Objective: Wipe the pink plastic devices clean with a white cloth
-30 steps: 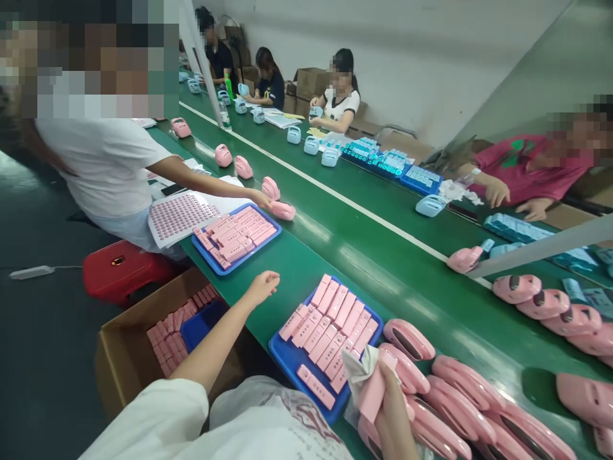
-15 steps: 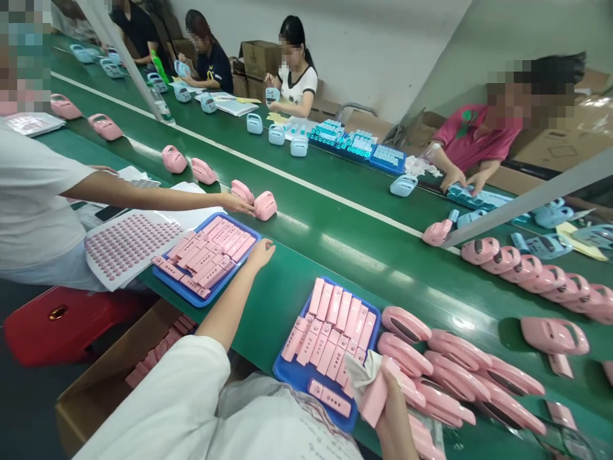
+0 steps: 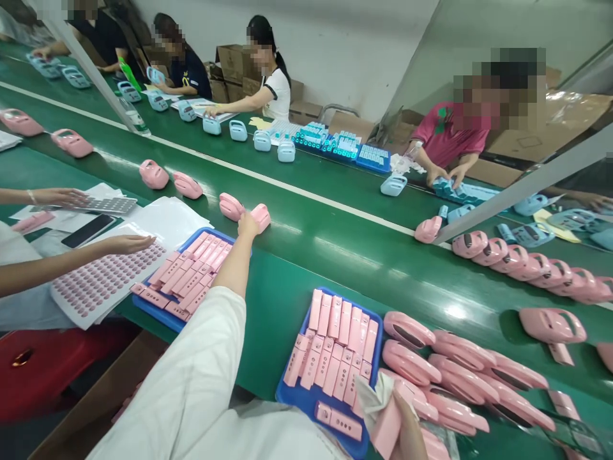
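My left hand (image 3: 248,226) reaches out over the green belt. Its fingers are closed on the near side of a pink plastic casing (image 3: 261,218); the casing hides some of the fingertips. Another pink casing with a handle loop (image 3: 230,207) sits just left of it. Low in the view, my right hand (image 3: 410,429) grips a pink rectangular block (image 3: 385,429) together with a crumpled white cloth (image 3: 375,397). Below that hand is a blue tray (image 3: 297,397), filled with rows of pink oblong pieces (image 3: 338,319).
A second blue tray (image 3: 168,314) of pink pieces lies under my left forearm. Pink casings (image 3: 460,377) are stacked on the right. At left, a co-worker's hand (image 3: 128,244) hovers above a sticker sheet (image 3: 103,281). A slanted white post (image 3: 527,185) crosses the far right.
My left hand has moved forward from beside the left tray to the pink casing on the belt. The co-worker's arm has drawn back from that casing. My right hand still holds block and cloth.
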Demonstrator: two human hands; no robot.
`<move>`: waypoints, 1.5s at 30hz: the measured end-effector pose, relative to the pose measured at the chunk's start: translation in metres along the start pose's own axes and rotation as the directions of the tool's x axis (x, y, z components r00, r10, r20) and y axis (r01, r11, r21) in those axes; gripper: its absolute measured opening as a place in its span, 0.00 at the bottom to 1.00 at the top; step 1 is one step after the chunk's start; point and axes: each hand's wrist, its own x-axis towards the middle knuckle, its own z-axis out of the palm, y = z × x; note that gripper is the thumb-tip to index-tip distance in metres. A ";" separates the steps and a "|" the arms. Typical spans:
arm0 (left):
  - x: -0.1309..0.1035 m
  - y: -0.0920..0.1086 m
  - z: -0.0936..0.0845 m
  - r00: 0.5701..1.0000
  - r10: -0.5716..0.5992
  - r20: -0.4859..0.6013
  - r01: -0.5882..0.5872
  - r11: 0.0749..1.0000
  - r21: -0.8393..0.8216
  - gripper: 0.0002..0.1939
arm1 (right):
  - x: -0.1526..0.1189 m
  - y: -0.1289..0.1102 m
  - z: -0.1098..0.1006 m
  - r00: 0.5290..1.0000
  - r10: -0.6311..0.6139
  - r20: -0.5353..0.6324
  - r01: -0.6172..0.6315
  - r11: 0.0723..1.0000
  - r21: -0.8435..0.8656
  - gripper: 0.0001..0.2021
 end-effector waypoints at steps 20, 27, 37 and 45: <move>-0.148 -0.028 -0.020 0.988 0.090 0.125 0.036 0.650 -0.759 0.19 | 0.003 -0.001 0.024 0.990 0.123 0.075 -0.128 0.990 0.067 0.29; -0.209 -0.032 -0.060 0.994 -0.008 0.110 0.107 0.312 -0.944 0.15 | -0.010 -0.009 0.042 0.973 0.140 0.184 -0.153 0.987 0.057 0.23; -0.256 -0.019 -0.097 0.984 -0.067 0.167 0.174 0.120 -0.977 0.06 | -0.016 -0.015 0.040 0.954 0.124 0.274 -0.129 0.992 -0.002 0.22; -0.276 -0.024 -0.109 0.973 -0.018 0.230 0.230 0.090 -0.969 0.14 | -0.017 -0.012 0.034 0.950 0.123 0.287 -0.147 0.987 0.063 0.21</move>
